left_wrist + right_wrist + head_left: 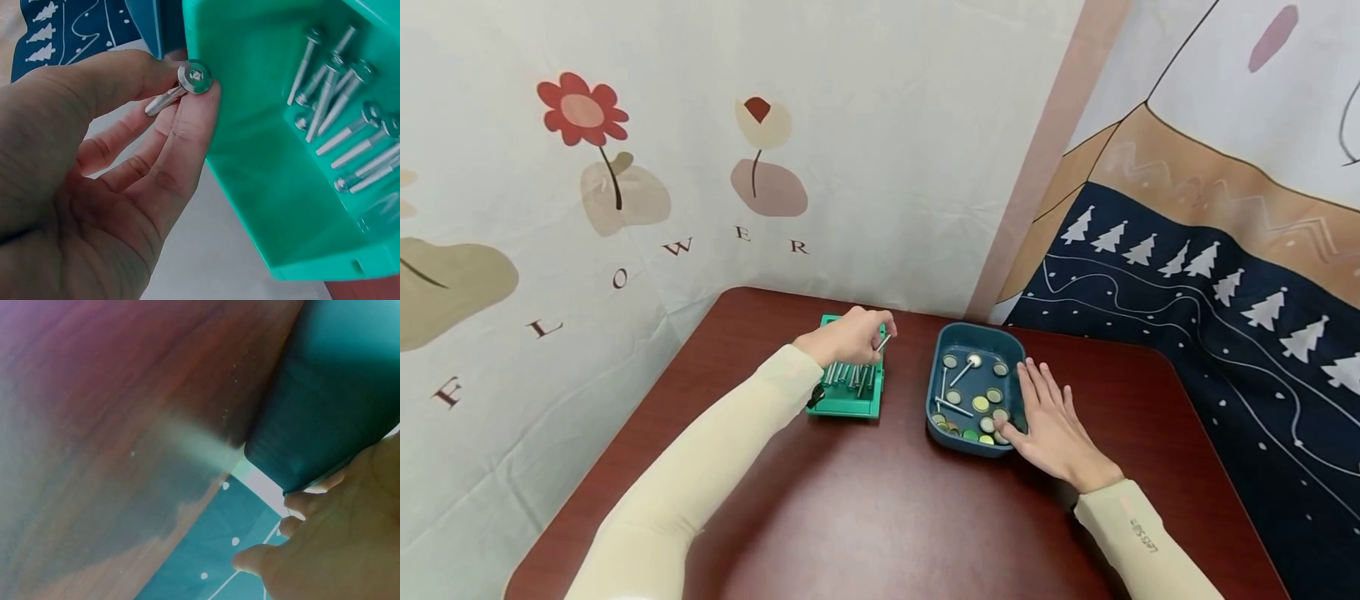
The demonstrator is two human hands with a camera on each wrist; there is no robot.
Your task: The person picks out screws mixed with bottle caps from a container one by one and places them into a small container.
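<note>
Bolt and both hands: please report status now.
Left hand pinching bolt near green bin. Right hand at side of blue tray. Nothing visibly blocking bolt.

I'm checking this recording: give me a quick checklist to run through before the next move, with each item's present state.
1. Left hand has a bolt pinched: ok, between thumb and fingers.
2. Right hand at the tray: ok, fingers along its right side.
3. Right hand pressing firmly: cannot tell, force does not show.
4. Tray sitting upright on the table: ok.
5. Tray bolts apart from the discs: not ok, they share the tray.
6. Bin bolts lying neatly without overlap: not ok, some cross.
</note>
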